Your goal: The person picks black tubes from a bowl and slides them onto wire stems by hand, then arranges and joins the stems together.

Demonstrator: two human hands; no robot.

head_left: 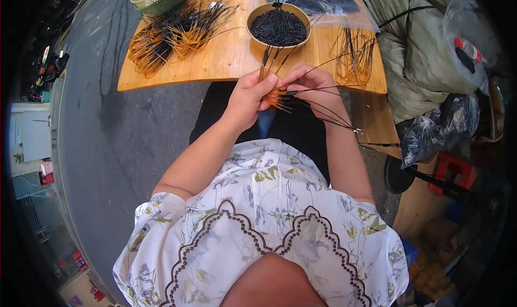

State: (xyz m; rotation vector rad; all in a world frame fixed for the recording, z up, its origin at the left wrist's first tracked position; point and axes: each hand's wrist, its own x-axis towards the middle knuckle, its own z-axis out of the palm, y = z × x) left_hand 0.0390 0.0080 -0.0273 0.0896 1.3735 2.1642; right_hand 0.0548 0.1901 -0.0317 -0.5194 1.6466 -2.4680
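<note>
Close in front of my body, just before the table's near edge, both hands work together. My left hand (249, 98) is closed round a small bundle of thin wires (276, 99), whose orange-brown bent parts show by the fingers. Several of its black tips point up toward the bowl. My right hand (316, 87) touches the bundle from the right, thumb and fingers pinched together. Long black strands (328, 113) pass under and beside that hand and trail off to the right. What exactly the right fingertips pinch is too small to make out.
On the wooden table (226, 64) stands a bowl (249, 29) full of short black tube-like pieces (279, 28). A heap of orange-and-black wires (167, 37) lies left, a smaller bunch (355, 56) right. A green basket (153, 4) sits far left. Large sacks (420, 54) crowd the right side.
</note>
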